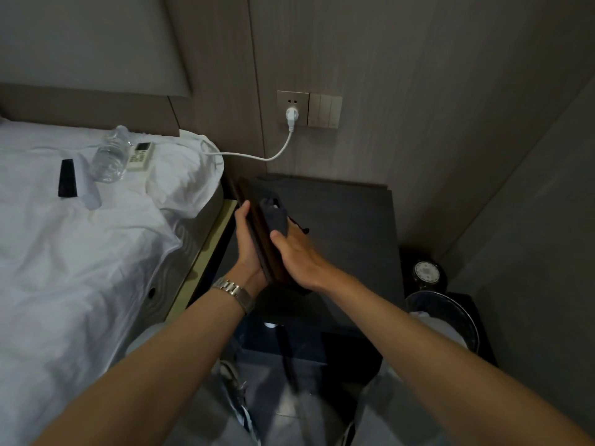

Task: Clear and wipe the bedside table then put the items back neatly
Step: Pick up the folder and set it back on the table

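Observation:
Over the dark bedside table (347, 220) a dark brown tray (254, 207) is held tilted on its edge. My left hand (248, 249) grips the tray's left edge, thumb on the near side. My right hand (297, 255) holds a dark grey cloth (273, 217) against the tray's face, its thumb on the cloth and its fingers hidden behind. On the white bed (64, 252) lie a clear water bottle (109, 156), a white remote control (140, 156), a black object (67, 183) and a white tube (88, 191).
A white cable (257, 156) runs from a plug in the wall socket (292, 115) to the bed's corner. To the right of the table stand a round waste bin (450, 320) and a round dark object (426, 272). Wall panels close off the back and right.

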### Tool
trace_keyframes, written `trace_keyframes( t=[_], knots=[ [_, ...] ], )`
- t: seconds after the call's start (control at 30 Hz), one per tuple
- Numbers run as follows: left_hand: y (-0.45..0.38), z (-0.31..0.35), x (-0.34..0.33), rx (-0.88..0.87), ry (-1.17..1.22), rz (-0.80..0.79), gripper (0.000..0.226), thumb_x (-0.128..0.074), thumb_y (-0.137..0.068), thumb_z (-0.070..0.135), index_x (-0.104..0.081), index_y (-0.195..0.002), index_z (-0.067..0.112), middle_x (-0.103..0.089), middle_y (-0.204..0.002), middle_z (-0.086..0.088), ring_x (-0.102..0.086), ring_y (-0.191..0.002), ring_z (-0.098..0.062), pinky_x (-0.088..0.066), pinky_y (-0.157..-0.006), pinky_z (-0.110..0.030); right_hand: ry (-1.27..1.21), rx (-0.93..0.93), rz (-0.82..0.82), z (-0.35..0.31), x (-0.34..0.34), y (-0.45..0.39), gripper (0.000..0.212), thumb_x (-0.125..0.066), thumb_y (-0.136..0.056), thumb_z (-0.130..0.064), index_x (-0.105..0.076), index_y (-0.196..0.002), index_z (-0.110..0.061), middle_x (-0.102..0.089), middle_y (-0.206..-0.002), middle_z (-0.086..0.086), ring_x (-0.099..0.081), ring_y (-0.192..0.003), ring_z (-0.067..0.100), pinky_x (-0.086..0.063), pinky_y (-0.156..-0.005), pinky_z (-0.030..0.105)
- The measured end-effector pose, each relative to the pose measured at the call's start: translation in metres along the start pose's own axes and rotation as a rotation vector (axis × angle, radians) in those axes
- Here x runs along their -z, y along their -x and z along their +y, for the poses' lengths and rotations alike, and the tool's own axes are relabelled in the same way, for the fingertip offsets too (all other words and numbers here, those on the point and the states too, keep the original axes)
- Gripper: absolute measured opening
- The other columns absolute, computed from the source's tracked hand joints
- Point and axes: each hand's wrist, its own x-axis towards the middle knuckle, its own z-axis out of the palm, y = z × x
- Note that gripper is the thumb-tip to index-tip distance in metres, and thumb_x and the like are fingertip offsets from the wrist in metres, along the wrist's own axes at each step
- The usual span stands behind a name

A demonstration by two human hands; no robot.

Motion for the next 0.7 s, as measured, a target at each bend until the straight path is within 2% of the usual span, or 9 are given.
trace_keyframes(
  t=[0.17,0.27,0.3,0.33,0.4,0.47,0.57,0.67,0.7],
  knots=[
    [-0.002,0.009,0.012,0.017,0.03,0.052,0.078,-0.066,-0.074,0.066,-0.062,-0.126,0.009,-0.058,-0.117,-0.015,-0.054,-0.113,-0.033,-0.033,-0.115,-0.047,0.138,0.113,-0.044,-0.001,-0.005,0.023,0.056,-0.025,-0.106,-0.032,-0.007,-0.159,-0.023,-0.009,-0.166,-0.004,-0.002,-0.151,0.004,-0.004,-0.125,0.035],
    [-0.002,0.011,0.018,0.022,-0.029,0.037,0.066,-0.044,-0.089,0.065,-0.078,-0.092,0.008,-0.071,-0.091,-0.013,-0.07,-0.083,-0.027,-0.057,-0.085,-0.036,0.219,0.186,-0.058,0.002,-0.011,0.036,0.057,-0.026,-0.107,-0.032,-0.005,-0.159,-0.023,-0.006,-0.166,-0.007,0.003,-0.149,-0.002,0.001,-0.124,0.028],
    [-0.002,0.011,0.021,0.031,-0.023,0.042,0.066,-0.041,-0.09,0.064,-0.078,-0.092,0.009,-0.071,-0.088,-0.012,-0.071,-0.077,-0.025,-0.059,-0.076,-0.034,0.238,0.199,-0.065,0.003,-0.013,0.04,0.057,-0.027,-0.107,-0.032,-0.005,-0.159,-0.023,-0.005,-0.166,-0.007,0.004,-0.149,-0.003,0.001,-0.123,0.027],
    [-0.001,0.012,0.024,0.045,-0.022,0.046,0.068,-0.043,-0.088,0.066,-0.075,-0.105,0.009,-0.071,-0.098,-0.014,-0.07,-0.081,-0.026,-0.059,-0.077,-0.035,0.253,0.212,-0.069,0.005,-0.014,0.044,0.058,-0.028,-0.107,-0.033,-0.005,-0.159,-0.022,-0.006,-0.166,-0.007,0.004,-0.149,-0.003,0.001,-0.123,0.026],
    [0.001,0.015,0.028,0.058,-0.009,0.098,0.084,-0.053,-0.078,0.071,-0.058,-0.137,0.011,-0.058,-0.133,-0.02,-0.062,-0.107,-0.032,-0.05,-0.1,-0.043,0.282,0.24,-0.061,0.007,-0.013,0.052,0.058,-0.03,-0.107,-0.033,-0.008,-0.159,-0.021,-0.008,-0.166,-0.007,0.003,-0.149,-0.004,0.0,-0.122,0.023],
    [0.002,0.015,0.03,0.066,0.012,0.112,0.091,-0.057,-0.074,0.072,-0.051,-0.143,0.013,-0.043,-0.15,-0.02,-0.05,-0.126,-0.036,-0.034,-0.114,-0.049,0.301,0.262,-0.047,0.008,-0.012,0.057,0.057,-0.032,-0.107,-0.032,-0.01,-0.159,-0.021,-0.01,-0.166,-0.008,0.001,-0.149,-0.004,-0.001,-0.122,0.022],
    [0.003,0.014,0.03,0.049,0.002,0.112,0.082,-0.048,-0.081,0.072,-0.061,-0.135,0.012,-0.058,-0.135,-0.019,-0.061,-0.112,-0.032,-0.044,-0.107,-0.046,0.338,0.303,-0.01,0.011,-0.013,0.062,0.057,-0.033,-0.106,-0.032,-0.015,-0.159,-0.02,-0.015,-0.165,-0.007,-0.002,-0.149,-0.003,-0.006,-0.124,0.028],
    [0.001,0.013,0.031,0.025,-0.016,0.112,0.075,-0.038,-0.086,0.072,-0.078,-0.102,0.011,-0.071,-0.101,-0.014,-0.071,-0.084,-0.025,-0.056,-0.084,-0.035,0.33,0.337,0.004,0.015,-0.012,0.067,0.057,-0.037,-0.105,-0.028,-0.019,-0.158,-0.019,-0.019,-0.164,-0.006,-0.006,-0.15,-0.001,-0.01,-0.124,0.033],
    [0.002,0.013,0.031,0.027,-0.008,0.1,0.077,-0.038,-0.086,0.072,-0.076,-0.108,0.01,-0.07,-0.102,-0.015,-0.07,-0.085,-0.026,-0.055,-0.086,-0.036,0.331,0.351,0.004,0.017,-0.01,0.069,0.057,-0.039,-0.104,-0.026,-0.02,-0.158,-0.019,-0.02,-0.164,-0.006,-0.007,-0.15,-0.001,-0.011,-0.124,0.033]
  ],
)
